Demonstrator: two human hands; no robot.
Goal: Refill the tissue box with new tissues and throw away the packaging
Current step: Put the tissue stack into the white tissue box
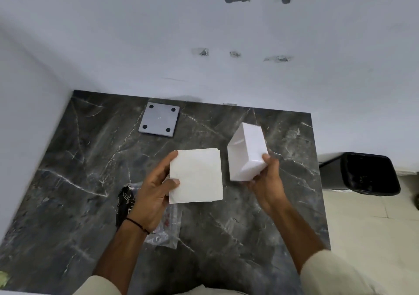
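My left hand (156,188) grips a flat white stack of tissues (199,177) by its left edge, above the dark marble counter (68,181). My right hand (267,181) holds a white tissue box (246,152) by its lower corner; the box is tilted, its open side facing left toward the stack. Stack and box are apart by a small gap. Under my left wrist lies the clear plastic packaging (166,229) with a black printed part (124,204), flat on the counter.
A grey square plate (159,120) with several black dots lies near the back wall, probably the box's base. A black-lined waste bin (367,173) stands on the floor right of the counter. White walls close the back and left.
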